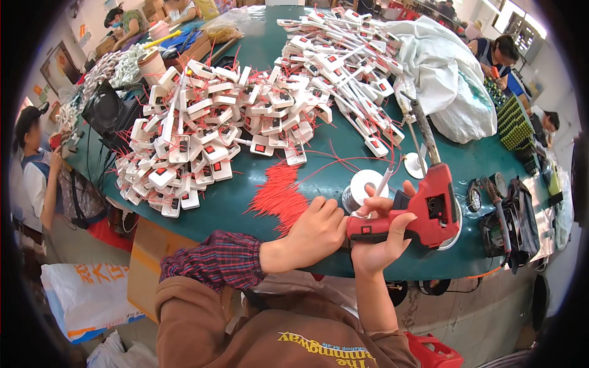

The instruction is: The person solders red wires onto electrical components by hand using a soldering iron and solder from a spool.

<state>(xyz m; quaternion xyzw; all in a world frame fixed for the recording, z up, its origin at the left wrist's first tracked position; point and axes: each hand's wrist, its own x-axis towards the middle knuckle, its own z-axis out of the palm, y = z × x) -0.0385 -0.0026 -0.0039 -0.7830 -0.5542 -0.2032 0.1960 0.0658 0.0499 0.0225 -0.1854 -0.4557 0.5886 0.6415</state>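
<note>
My right hand (380, 245) is wrapped round a red soldering gun (435, 211) with a black trigger and a long metal front end pointing away from me. Its thumb lies on the near side, its fingers on the far side. Against the butt of the gun's handle, my left hand (316, 233) is closed; whatever it pinches is hidden. A slim white part (383, 183) shows by my right fingertips, its lower end covered. Just beyond my left hand lies a pile of short red wires (279, 190). A spool (362, 190) with white flanges stands behind the right fingers.
White plastic housings (184, 141) with red switches and wires are heaped on the green table (257, 24). More pieces (343, 67) with white rods lie farther back, beside a white woven sack (448, 80). A metal stand (420, 147) rises right of centre. Several people sit around.
</note>
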